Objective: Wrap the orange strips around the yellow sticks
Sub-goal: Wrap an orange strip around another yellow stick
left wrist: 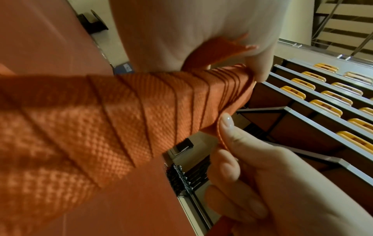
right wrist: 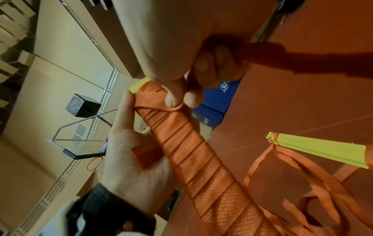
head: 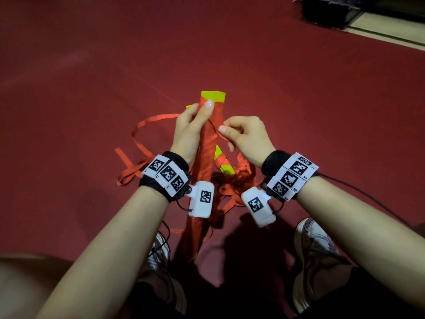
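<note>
I hold a yellow stick upright; orange strip covers it almost to its yellow top. My left hand grips the wrapped stick near the top, thumb pressed on the wrap. Just below, my right hand pinches the strip's free part beside the stick. The right wrist view shows thumb and finger pinching the strip close under the yellow tip. A second yellow stick, partly wrapped, lies on the floor behind. In the left wrist view the wrapped stick fills the middle.
Loose orange strips curl over the red floor to the left, and a tangled pile lies under my right wrist. My shoes stand near the stick's lower end. A black box sits far right.
</note>
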